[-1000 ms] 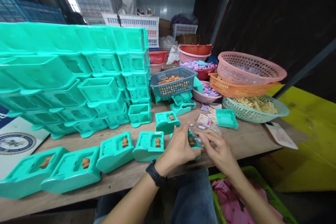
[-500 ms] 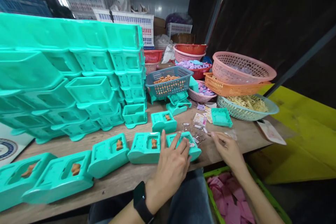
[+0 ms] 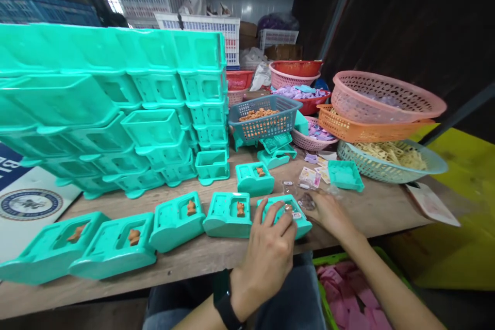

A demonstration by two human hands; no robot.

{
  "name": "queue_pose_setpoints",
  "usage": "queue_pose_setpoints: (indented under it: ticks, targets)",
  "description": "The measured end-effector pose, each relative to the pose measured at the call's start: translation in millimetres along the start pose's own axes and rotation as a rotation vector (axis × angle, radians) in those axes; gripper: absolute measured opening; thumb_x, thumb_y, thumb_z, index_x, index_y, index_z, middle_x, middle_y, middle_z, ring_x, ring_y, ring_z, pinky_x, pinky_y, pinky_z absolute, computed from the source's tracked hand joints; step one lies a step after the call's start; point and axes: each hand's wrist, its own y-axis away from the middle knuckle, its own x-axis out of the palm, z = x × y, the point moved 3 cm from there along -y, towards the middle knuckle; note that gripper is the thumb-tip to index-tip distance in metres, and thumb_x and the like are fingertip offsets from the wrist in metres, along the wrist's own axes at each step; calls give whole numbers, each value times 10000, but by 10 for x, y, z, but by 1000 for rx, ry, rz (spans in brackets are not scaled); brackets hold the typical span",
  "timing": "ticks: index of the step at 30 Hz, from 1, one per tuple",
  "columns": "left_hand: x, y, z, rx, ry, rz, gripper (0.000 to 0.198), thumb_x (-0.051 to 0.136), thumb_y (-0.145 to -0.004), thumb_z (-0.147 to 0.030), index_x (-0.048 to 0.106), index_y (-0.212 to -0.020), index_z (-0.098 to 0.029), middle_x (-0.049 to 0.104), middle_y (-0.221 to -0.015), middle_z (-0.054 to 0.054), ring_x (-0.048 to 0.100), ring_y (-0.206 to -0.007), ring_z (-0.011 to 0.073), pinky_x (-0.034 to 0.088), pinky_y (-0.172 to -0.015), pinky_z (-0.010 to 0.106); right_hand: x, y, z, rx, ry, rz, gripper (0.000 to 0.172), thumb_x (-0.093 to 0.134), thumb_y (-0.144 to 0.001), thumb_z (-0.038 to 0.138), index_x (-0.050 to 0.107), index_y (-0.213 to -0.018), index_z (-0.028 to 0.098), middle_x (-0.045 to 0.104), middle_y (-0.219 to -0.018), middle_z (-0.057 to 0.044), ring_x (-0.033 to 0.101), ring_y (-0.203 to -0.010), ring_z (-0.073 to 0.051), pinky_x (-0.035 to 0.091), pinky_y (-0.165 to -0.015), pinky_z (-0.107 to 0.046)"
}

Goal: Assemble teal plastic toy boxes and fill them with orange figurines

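My left hand bends its fingers over the teal plastic box at the right end of the front row, gripping it. By its fingertips, a small clear piece with a white label shows in the box's recess. To the right, my right hand has its fingertips drawn together at a clump of small clear plastic pieces; it pinches one, partly hidden. Beside my left hand stands another teal box with a brown bear-shaped figure in its recess. Several similar boxes continue leftward.
Stacked teal housings fill the left. A blue-grey basket holds brown figures. Further right are stacked baskets, a small teal tray and printed cards. Pink pieces lie in a green crate below the table edge.
The view has swung left. My left hand's fingers have bent more over the box. My right hand has moved in to the clear pieces and closed its fingertips there.
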Motion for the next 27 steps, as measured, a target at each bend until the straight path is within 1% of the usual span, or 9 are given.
queue_pose_setpoints:
  ticks: [2,5,10,15,18,20,23,25,27]
  targets:
    - [-25,6,-9,-1,-12,49,218,524,-1013,-104,668,-1148,-195,751,-1193,44,603,-1294,290,398,-1227,598,-63,-67,-33,-5,-46,20,435,796,-724,390,778,-1116,204,793,-1065,-151,744,-967,-354,577,-853,-446]
    - [-38,6,-11,-19,-31,98,312,541,-995,-121,607,-1296,-173,695,-1336,85,592,-1307,297,427,-1197,587,-208,-172,-73,-26,-152,35,497,742,-735,507,779,-1123,199,806,-942,-105,756,-874,-315,601,-777,-403]
    - [-10,-1,-14,-8,-10,173,277,468,-1041,-129,587,-1289,-161,686,-1354,82,546,-1372,260,313,-1257,593,-306,-355,-20,-73,-297,82,500,668,-769,648,811,-963,211,821,-1030,-121,764,-989,-336,617,-862,-417]
    - [-34,-7,23,-94,109,224,286,537,-990,-113,591,-1256,-203,707,-1297,46,607,-1244,279,304,-1202,679,-193,-433,46,-67,-334,137,477,640,-802,597,808,-1019,207,825,-1047,-121,768,-1006,-335,608,-908,-434]
    - [-76,-36,35,-120,180,224,220,583,-994,-183,626,-1207,-218,726,-1259,39,615,-1215,288,321,-1184,682,-116,-420,70,-85,-325,189,382,671,-781,501,813,-987,211,830,-1035,-102,770,-1008,-316,601,-909,-403]
    - [-112,-78,58,-144,242,207,158,650,-968,-242,675,-1121,-218,752,-1182,42,627,-1185,289,375,-1165,637,-52,-403,93,-96,-303,222,306,694,-743,400,812,-956,215,832,-948,-81,778,-926,-296,607,-844,-375]
    - [-210,-174,162,-197,309,118,82,692,-926,-242,729,-990,-206,770,-1031,53,656,-1086,264,521,-1037,474,42,-382,147,-103,-245,225,386,695,-716,312,798,-1072,202,814,-875,-74,769,-840,-283,595,-777,-365]
    - [-305,-247,282,-236,278,63,78,668,-936,-220,743,-944,-201,766,-968,59,665,-1030,254,561,-940,404,85,-374,208,-118,-207,210,453,693,-728,306,779,-1162,207,812,-976,-97,762,-921,-298,582,-821,-382]
    - [-400,-324,424,-259,206,69,99,653,-949,-213,751,-936,-206,767,-953,56,673,-1012,257,566,-924,398,108,-377,283,-143,-178,206,427,698,-732,294,789,-1144,228,799,-1096,-118,749,-1002,-313,567,-861,-392]
